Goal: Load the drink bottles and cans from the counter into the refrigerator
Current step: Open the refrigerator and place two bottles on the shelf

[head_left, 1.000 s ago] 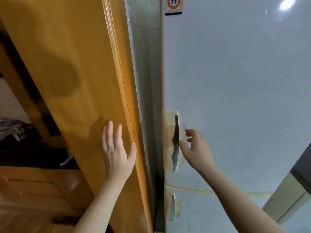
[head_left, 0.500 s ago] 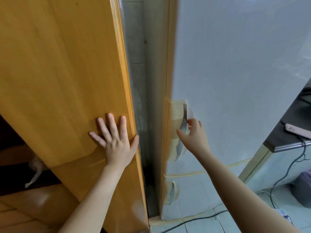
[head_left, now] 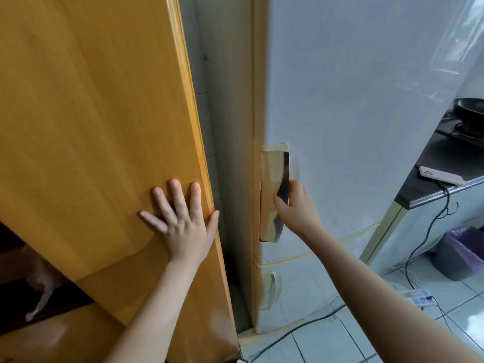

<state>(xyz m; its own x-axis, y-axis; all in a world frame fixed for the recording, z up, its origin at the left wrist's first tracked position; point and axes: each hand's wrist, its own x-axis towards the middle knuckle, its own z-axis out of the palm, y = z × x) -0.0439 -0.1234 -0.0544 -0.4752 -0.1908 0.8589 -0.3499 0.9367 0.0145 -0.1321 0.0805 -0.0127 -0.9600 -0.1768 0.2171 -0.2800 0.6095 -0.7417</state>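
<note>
A tall white refrigerator fills the middle and right of the view, both its doors closed. Its upper door has a recessed, yellowed handle at the left edge. My right hand has its fingers hooked into that handle recess, thumb outside. My left hand lies flat with spread fingers on an orange wooden door left of the fridge, thumb at the door's edge. No drink bottles or cans are in sight.
A smaller handle marks the lower fridge door. A dark counter at the right carries a phone with a cable and a black pan. Below it stand a lined bin and a power strip on the tiled floor.
My right hand's fingers have moved into the fridge handle recess. The view has shifted right, showing more counter and floor. My left hand stays flat on the wooden door.
</note>
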